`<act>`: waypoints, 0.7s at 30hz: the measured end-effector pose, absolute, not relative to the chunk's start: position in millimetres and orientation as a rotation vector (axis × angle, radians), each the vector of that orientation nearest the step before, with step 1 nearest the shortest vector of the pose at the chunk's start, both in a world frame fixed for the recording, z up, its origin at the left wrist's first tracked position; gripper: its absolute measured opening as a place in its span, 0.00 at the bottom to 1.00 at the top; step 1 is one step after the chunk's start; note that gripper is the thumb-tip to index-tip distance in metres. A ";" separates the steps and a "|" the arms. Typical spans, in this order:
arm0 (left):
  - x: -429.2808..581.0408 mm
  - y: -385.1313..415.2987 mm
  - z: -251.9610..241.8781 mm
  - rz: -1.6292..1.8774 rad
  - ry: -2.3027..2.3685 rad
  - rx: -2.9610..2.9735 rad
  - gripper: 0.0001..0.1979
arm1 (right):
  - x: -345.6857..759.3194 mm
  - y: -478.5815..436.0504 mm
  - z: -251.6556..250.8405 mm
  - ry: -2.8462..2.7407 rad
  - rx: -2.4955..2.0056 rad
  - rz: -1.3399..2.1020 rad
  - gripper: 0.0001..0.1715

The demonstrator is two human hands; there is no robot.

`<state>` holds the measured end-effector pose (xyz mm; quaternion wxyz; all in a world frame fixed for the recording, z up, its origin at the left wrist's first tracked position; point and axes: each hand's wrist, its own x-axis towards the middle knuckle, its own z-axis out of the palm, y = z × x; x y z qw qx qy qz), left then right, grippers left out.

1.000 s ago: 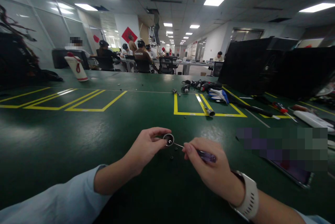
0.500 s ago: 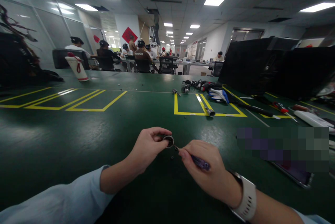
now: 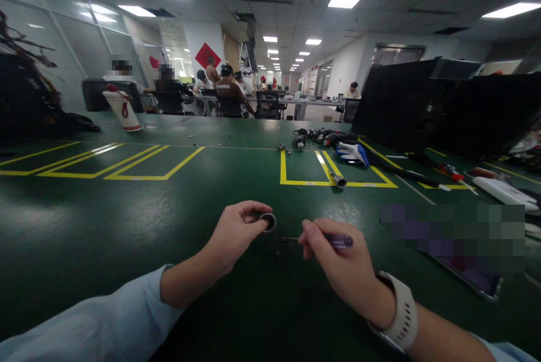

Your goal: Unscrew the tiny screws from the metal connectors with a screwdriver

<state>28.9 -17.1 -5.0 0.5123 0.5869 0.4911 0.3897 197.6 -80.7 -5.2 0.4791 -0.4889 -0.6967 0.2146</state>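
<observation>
My left hand (image 3: 239,232) pinches a round metal ring-like part (image 3: 273,222), its open end facing right. My fingers cover the rear of that part. Held in my right hand (image 3: 336,257) is a screwdriver with a purple see-through handle (image 3: 340,241). Its thin shaft (image 3: 289,239) points left, apart from the metal part. Below the shaft, a small dark piece (image 3: 276,253) lies on the green table.
A metal cylinder (image 3: 338,180) lies on yellow tape ahead. Beyond it are a blue-and-white glove (image 3: 354,153) and dark cabled tools (image 3: 321,137). A phone (image 3: 473,277) rests at right; a paper cup (image 3: 124,111) stands far left. People sit behind.
The screwdriver has come away from the metal part, moving right with my right hand and turning nearly level. My left hand has shifted slightly left and up.
</observation>
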 end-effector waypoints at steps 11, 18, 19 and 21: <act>25.2 -15.5 2.7 0.944 1.209 1.345 0.12 | 197.3 -64.8 -14.1 -1.660 -1.407 0.880 0.20; 24.6 -16.3 2.6 0.922 1.175 1.317 0.13 | 199.7 -64.0 -11.2 -1.678 -1.442 0.905 0.20; 24.9 -16.4 2.9 0.920 1.171 1.300 0.14 | 200.1 -63.2 -10.9 -1.652 -1.454 0.940 0.20; 25.7 -16.6 3.3 0.921 1.174 1.264 0.15 | 200.5 -60.8 -12.0 -1.541 -1.446 1.072 0.20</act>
